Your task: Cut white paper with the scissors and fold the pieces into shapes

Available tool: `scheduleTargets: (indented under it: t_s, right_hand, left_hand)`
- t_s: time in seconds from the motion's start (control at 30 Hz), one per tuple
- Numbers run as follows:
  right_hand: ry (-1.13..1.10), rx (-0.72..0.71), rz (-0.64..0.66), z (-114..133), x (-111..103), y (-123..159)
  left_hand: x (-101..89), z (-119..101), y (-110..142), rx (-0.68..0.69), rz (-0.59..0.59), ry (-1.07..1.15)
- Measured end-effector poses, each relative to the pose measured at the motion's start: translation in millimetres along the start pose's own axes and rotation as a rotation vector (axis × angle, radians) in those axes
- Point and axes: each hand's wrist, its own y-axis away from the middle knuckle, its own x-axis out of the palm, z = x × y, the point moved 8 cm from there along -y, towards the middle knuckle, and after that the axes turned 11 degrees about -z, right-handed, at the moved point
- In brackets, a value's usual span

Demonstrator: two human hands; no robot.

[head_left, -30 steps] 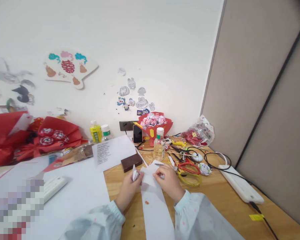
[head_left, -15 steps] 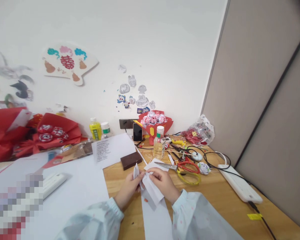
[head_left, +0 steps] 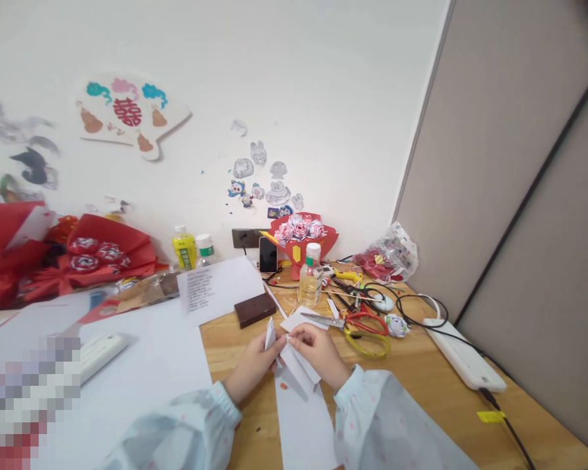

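Observation:
Between my two hands is a folded piece of white paper (head_left: 300,369), held above the wooden table. My left hand (head_left: 255,360) is closed, its thumb pressing on the paper, and a pointed fold rises beside that thumb. My right hand (head_left: 319,351) pinches the paper's upper edge close to the left thumb. Under the paper lies a long white paper strip (head_left: 306,424) with a small orange bit on it. Scissors (head_left: 360,324) with red and yellow handles rest just beyond my right hand, their blades over another white piece.
A dark brown block (head_left: 255,310) and a drink bottle (head_left: 310,281) stand beyond my hands. To the right are a paper rose (head_left: 396,325), cables and a white power strip (head_left: 463,356). Large white sheets (head_left: 147,372) cover the left, with red bouquets (head_left: 98,254) behind.
The view has shifted slightly. My hands keep their grip on the folded paper, and the right fingers have moved a little at its upper edge.

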Motion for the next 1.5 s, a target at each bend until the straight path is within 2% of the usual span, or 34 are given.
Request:
scheduleTargets:
  t_s: [0.33, 0.63, 0.8, 1.0, 1.17, 1.3, 1.5]
  right_hand:
    - [-0.062, 0.099, 0.001, -2.8, 0.5, -0.6]
    - [-0.034, 0.071, -0.010, -4.7, 0.3, 0.9]
    - [-0.043, 0.115, 0.012, -8.2, 2.4, 1.5]
    - [-0.079, 0.173, 0.022, -15.6, 2.1, 1.3]
    - [-0.057, 0.139, 0.022, -10.5, 3.0, 2.1]
    - [-0.027, 0.145, 0.048, -8.4, 6.1, 3.5]
    - [0.055, 0.071, 0.158, -2.3, 9.8, 4.2]
  left_hand:
    - [1.5, -5.4, 0.6, 0.037, 0.052, -0.091]
    - [1.1, -6.0, -0.1, 0.056, 0.027, -0.134]
    - [2.7, -7.3, 0.1, 0.091, 0.068, -0.165]
    - [6.6, -4.8, 2.4, 0.051, 0.128, -0.129]
    - [7.2, -3.7, 2.4, 0.060, 0.124, -0.100]
    - [4.8, -2.2, 0.9, 0.077, 0.097, -0.159]
    - [3.1, -8.1, 1.6, 0.113, 0.082, -0.192]
